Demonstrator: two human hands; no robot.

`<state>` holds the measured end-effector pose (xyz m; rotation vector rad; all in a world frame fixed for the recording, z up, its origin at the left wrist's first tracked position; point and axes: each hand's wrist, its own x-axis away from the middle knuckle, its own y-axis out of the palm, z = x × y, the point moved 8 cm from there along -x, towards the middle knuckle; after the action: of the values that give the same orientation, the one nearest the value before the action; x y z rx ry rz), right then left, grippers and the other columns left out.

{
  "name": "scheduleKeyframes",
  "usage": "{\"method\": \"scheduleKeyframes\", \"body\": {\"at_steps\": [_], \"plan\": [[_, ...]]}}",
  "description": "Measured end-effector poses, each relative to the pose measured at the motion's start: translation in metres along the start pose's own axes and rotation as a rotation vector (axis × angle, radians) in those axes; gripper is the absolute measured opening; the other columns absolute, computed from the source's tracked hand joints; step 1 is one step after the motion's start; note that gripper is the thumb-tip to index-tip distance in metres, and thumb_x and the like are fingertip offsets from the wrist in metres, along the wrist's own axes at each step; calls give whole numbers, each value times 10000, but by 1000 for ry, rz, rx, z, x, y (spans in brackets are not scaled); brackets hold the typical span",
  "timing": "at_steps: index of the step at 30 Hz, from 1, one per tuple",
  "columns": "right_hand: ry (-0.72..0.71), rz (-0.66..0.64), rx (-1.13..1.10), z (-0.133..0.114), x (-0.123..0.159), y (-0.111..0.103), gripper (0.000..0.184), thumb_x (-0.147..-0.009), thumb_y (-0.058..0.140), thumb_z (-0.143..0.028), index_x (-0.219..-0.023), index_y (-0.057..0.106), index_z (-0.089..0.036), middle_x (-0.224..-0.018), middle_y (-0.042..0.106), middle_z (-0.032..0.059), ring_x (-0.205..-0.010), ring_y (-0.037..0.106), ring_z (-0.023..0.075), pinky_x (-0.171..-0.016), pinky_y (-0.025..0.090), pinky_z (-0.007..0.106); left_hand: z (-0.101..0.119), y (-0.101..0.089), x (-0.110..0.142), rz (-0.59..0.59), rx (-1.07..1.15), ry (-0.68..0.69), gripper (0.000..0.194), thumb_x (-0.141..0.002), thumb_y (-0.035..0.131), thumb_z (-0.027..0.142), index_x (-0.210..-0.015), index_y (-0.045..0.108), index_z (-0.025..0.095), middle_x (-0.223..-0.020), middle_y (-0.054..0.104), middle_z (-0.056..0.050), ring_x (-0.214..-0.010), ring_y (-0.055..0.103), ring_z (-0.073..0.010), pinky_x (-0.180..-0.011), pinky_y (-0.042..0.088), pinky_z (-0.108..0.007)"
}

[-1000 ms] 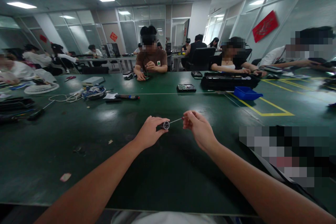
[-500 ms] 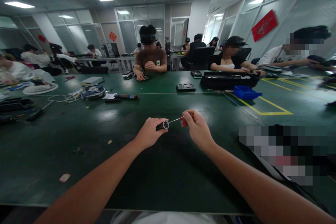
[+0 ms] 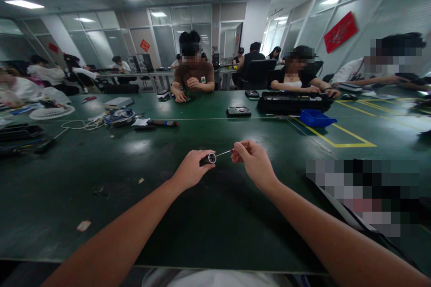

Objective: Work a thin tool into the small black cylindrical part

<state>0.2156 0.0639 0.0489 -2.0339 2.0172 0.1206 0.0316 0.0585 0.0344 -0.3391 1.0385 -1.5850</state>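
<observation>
cylinder, seemingly hollow, in curled left hand

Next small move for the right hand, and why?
I'd probably ease the thin metal rod slightly into line with the dark cylinder: the right hand holds it at a slant, its far end at the open rim, while the left hand grips the cylinder. Tip contact is too small to tell.

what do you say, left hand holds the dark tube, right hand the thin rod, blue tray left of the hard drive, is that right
The blue tray is right of the hard drive, not left, in the head view; the rest stands.
</observation>
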Motion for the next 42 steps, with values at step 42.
{"method": "scheduleKeyframes", "body": {"at_steps": [42], "plan": [[-116, -129, 425, -13, 6, 9, 352, -960, 398, -401, -927, 694, -212, -703, 654, 26, -611, 594, 175, -585, 418, 310, -5, -2, 0, 27, 0, 42, 393, -817, 712, 228, -1203, 651, 270, -1100, 685, -23, -1018, 600, -215, -934, 435, -365]]}}
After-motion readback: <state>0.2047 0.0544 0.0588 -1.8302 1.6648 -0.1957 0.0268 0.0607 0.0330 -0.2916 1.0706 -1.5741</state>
